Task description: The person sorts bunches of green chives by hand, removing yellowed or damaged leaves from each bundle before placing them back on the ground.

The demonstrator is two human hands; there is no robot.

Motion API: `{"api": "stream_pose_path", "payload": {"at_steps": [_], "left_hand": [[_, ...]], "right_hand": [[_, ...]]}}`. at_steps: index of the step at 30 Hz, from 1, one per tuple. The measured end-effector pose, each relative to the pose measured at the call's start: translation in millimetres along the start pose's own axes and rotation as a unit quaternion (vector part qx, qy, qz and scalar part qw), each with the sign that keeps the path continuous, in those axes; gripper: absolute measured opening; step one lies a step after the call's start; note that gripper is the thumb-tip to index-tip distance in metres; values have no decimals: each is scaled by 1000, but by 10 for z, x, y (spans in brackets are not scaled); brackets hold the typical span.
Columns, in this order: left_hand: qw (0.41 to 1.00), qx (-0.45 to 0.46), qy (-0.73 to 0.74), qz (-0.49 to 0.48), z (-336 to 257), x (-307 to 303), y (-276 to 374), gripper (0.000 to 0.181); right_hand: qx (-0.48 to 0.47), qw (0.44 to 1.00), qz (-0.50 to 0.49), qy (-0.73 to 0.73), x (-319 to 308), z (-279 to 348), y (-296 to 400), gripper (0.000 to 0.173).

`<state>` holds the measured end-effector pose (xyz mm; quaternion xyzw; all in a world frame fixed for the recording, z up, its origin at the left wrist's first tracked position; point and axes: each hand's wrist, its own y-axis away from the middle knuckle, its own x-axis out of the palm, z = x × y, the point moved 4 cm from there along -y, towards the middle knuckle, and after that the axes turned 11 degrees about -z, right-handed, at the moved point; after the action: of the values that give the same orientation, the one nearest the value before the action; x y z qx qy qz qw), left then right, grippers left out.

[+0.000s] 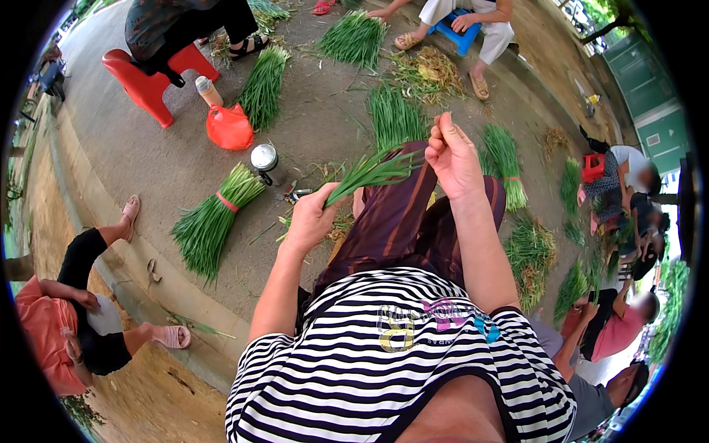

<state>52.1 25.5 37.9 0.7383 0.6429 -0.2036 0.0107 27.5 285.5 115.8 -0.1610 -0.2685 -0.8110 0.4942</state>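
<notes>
My left hand (313,217) is closed around a small bunch of green garlic chives (372,176), whose leaves reach right across my lap. Raised over my right knee, my right hand (454,158) has its thumb and fingers pinched together; whether something thin is between them I cannot tell. Past my knees lies a loose pile of chives (394,117). A large bundle of chives tied with a red band (227,201) rests on the pavement to the left, and another banded bundle (507,160) is to the right of my knees.
A steel-lidded container (264,158), a red plastic bag (230,128) and a bottle (209,91) stand ahead on the left. People sit around on low stools, one on a red stool (138,77), another on a blue stool (457,34). Withered trimmings (429,75) lie in a heap ahead.
</notes>
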Motion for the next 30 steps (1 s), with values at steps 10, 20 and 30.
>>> {"api": "stream_pose_path", "payload": {"at_steps": [10,20,30], "left_hand": [[1000,15,-15,-7,54,-23,-37,17],[999,20,-27,3,92,-13,-23,17],[999,49,-4,-2,15,88,-26,18]], "right_hand": [[18,984,54,171,103,-155,210,21],[-116,952,62,276,140,-206,174,18],[-15,999,31,-15,159,-227,120,11]]}}
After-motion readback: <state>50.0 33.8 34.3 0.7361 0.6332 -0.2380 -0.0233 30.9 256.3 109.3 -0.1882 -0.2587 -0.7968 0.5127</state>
